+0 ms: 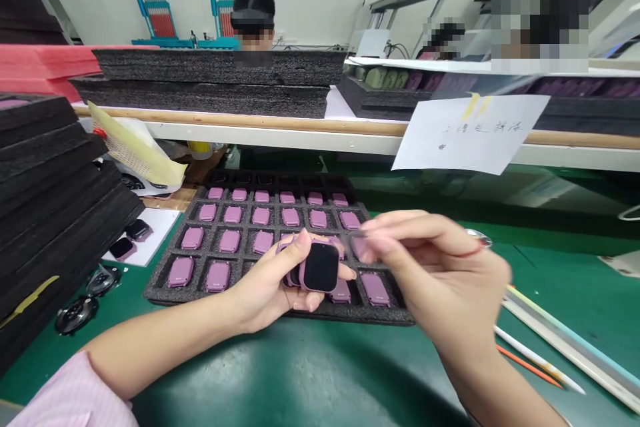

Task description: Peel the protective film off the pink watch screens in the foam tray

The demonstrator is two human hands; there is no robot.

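Note:
My left hand (pixel 273 283) is closed around a pink smartwatch body (pixel 320 267), its black screen facing me. Further pink bodies seem tucked in the same palm. My right hand (pixel 440 273) hovers just right of it, thumb and fingers pinched together; a blurred thin sliver, perhaps film, shows at the fingertips. Both hands are above the near edge of a black foam tray (pixel 165 280) whose pockets hold several pink watch bodies (pixel 230 240) lying face down.
Stacked black foam trays (pixel 45 200) rise at the left, with two watches on white paper (pixel 150 240) beside them. Pens (pixel 540 360) lie on the green mat (pixel 320 373) at right. A shelf (pixel 300 127) with foam trays and a paper note (pixel 470 130) stands behind; other people sit beyond it.

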